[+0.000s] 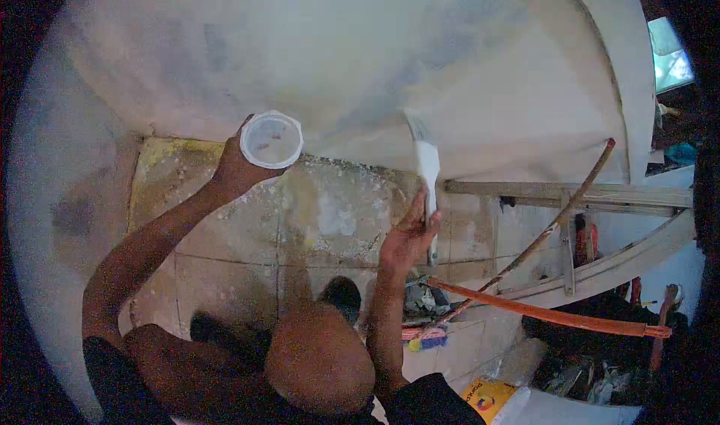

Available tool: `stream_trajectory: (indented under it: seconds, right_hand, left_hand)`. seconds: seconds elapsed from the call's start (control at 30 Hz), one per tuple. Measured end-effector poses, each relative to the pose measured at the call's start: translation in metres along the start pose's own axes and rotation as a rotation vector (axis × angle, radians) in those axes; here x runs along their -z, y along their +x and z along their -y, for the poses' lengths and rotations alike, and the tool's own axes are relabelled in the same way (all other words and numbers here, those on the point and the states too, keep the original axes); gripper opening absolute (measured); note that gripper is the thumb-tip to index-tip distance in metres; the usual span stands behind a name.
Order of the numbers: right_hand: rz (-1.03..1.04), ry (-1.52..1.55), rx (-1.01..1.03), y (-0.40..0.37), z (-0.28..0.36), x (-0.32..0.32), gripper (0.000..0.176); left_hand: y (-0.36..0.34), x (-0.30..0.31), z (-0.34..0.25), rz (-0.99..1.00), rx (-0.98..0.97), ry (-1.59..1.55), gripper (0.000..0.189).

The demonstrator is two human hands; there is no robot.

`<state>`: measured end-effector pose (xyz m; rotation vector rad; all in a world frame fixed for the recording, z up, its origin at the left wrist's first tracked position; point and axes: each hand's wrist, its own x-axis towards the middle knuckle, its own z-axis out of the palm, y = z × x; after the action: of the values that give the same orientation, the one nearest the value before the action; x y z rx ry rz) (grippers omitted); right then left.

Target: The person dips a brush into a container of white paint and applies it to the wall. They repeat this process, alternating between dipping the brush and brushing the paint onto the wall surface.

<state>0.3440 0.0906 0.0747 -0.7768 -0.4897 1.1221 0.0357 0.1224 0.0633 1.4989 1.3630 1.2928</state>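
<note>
My left hand point(232, 159) is wrapped round a white plastic cup point(272, 140), held near the foot of the wall with its round mouth toward me. A whitish inside with a few small reddish specks shows in it. My right hand point(411, 234) grips a paintbrush point(428, 166) by its pale handle, the bristles pointing up. The bristle end lies against or very close to the pale, patchy wall point(300, 58); contact is hard to tell, as the tip is blurred.
Below the wall runs a stained tiled floor point(322, 215), with my bent knee point(321, 357) near the bottom. To the right lie a ladder point(630, 196), a thin stick point(551, 230) and an orange bar point(540, 312). A yellow-labelled bucket point(487, 399) stands at the lower right.
</note>
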Motion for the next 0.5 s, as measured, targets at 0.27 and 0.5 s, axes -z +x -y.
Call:
stream_trajectory:
  seconds: [0.27,0.5]
  right_hand:
    - [0.012,-0.098,-0.215,0.009,-0.128,0.148,0.061]
    - [0.103,0.199,-0.387,-0.008,-0.009,0.116,0.046]
  left_hand:
    - [0.001,-0.017,0.009,0.097,-0.112,-0.011,0.079]
    - [-0.008,0.004,0.0,0.318,-0.122,0.054,0.085]
